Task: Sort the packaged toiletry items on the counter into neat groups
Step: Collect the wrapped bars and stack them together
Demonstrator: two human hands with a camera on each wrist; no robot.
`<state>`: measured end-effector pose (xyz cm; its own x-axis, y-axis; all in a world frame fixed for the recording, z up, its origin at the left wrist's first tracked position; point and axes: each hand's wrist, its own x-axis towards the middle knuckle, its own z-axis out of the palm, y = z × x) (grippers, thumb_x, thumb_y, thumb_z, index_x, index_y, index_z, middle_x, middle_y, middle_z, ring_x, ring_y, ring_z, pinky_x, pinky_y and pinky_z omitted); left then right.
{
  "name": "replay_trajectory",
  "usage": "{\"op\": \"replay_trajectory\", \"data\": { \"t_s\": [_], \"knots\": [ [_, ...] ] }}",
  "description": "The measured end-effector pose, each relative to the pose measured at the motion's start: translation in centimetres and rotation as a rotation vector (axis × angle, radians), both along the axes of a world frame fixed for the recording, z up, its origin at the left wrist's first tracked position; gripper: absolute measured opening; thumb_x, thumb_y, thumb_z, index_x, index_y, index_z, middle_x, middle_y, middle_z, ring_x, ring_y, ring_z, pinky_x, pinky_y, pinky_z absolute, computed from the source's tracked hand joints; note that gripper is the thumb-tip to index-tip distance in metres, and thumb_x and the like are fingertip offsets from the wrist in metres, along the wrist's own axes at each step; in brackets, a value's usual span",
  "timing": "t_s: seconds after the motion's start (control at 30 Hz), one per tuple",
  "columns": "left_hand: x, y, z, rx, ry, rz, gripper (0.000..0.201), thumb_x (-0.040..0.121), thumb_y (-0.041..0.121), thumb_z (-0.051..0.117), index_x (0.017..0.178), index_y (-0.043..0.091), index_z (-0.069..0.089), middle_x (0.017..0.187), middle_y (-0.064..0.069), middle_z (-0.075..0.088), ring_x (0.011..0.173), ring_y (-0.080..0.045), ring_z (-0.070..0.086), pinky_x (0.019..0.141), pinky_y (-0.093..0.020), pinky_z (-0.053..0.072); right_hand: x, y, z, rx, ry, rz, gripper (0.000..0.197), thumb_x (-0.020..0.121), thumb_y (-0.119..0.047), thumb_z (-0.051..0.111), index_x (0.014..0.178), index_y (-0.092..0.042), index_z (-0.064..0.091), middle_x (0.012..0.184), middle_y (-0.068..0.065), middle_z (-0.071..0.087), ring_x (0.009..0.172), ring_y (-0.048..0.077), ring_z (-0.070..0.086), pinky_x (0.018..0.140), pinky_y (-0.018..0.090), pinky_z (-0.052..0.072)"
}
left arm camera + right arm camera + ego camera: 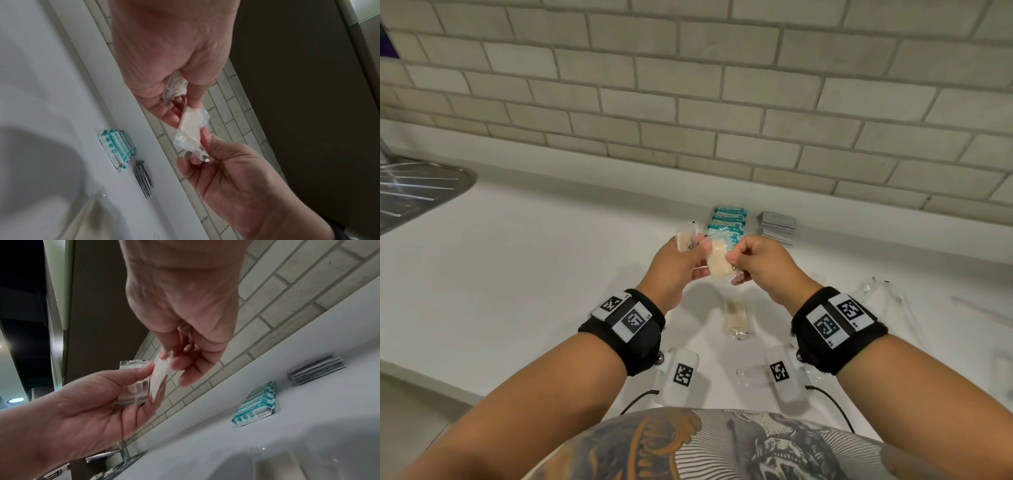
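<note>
Both hands are raised over the white counter [551,260]. My left hand [702,258] grips a clear packet with a beige pad [684,240] against its palm. A second beige-pad packet [717,262] stands between the hands; my right hand [736,267] pinches its right edge while the left thumb touches its other side. The left wrist view has the shared packet [190,129] between left hand [183,107] and right hand [197,147]. In the right wrist view the right hand [174,366] pinches the packet [159,376] beside the left hand's clear packet [133,386].
A row of teal packs [727,221] and a stack of grey sachets [777,226] lie near the tiled wall. Another beige-pad packet [736,317] lies below the hands. Clear wrapped items [876,291] are scattered right. A steel sink drainer [414,192] is at left.
</note>
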<state>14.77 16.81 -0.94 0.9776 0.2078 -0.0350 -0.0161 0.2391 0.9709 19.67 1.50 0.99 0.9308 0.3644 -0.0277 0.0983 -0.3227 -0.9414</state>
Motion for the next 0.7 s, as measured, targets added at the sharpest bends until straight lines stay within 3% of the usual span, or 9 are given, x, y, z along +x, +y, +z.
{"op": "replay_trajectory", "data": {
  "t_s": [0.2,0.33,0.47,0.53,0.6,0.7],
  "knots": [
    [-0.1,0.6,0.4,0.022,0.007,0.011,0.004,0.094,0.01,0.058,0.094,0.01,0.062,0.084,-0.001,0.069,0.079,-0.017,0.066,0.081,-0.035,0.056,0.0,0.0,0.8,-0.039,-0.021,0.039,0.014,0.084,-0.01,0.069,0.072,-0.016,0.064,0.07,0.0,0.063,0.055,0.012,0.054,0.057,0.023,0.047],
    [-0.3,0.5,0.9,0.155,0.015,-0.033,0.013,0.095,0.013,0.056,0.087,0.02,0.064,0.083,0.005,0.069,0.083,-0.016,0.066,0.081,-0.034,0.054,0.2,0.1,1.2,-0.049,-0.061,0.06,0.014,0.084,-0.015,0.071,0.072,-0.018,0.064,0.071,-0.002,0.064,0.057,0.012,0.055,0.059,0.025,0.047],
    [-0.1,0.3,1.0,0.399,0.046,-0.042,0.008,0.096,0.021,0.055,0.098,0.022,0.063,0.097,0.002,0.068,0.094,-0.018,0.065,0.08,-0.029,0.052,0.2,0.0,1.5,-0.145,-0.118,0.105,0.013,0.081,-0.016,0.073,0.072,-0.019,0.065,0.069,-0.004,0.062,0.057,0.01,0.052,0.059,0.023,0.045],
    [0.0,0.1,0.8,0.479,0.063,-0.038,0.013,0.094,0.022,0.057,0.106,0.02,0.063,0.102,0.0,0.068,0.097,-0.019,0.064,0.079,-0.029,0.052,0.3,-0.2,1.6,-0.205,-0.147,0.128,0.015,0.08,-0.016,0.073,0.07,-0.02,0.064,0.071,-0.003,0.063,0.059,0.011,0.052,0.061,0.027,0.047],
    [0.0,-0.2,0.5,0.491,0.067,-0.048,0.021,0.093,0.023,0.059,0.113,0.019,0.062,0.105,-0.001,0.069,0.096,-0.018,0.065,0.077,-0.027,0.053,0.7,-0.3,1.5,-0.31,-0.176,0.133,0.018,0.081,-0.017,0.072,0.068,-0.018,0.061,0.077,0.0,0.065,0.063,0.014,0.053,0.064,0.03,0.048],
    [-0.1,-0.4,-0.2,0.34,0.096,-0.078,0.029,0.092,0.023,0.06,0.121,0.015,0.056,0.107,-0.005,0.07,0.09,-0.016,0.069,0.072,-0.028,0.055,1.5,-0.6,1.1,-0.549,-0.26,0.113,0.022,0.087,-0.019,0.068,0.068,-0.02,0.056,0.083,-0.003,0.061,0.077,0.016,0.054,0.06,0.023,0.04]
  ]
}}
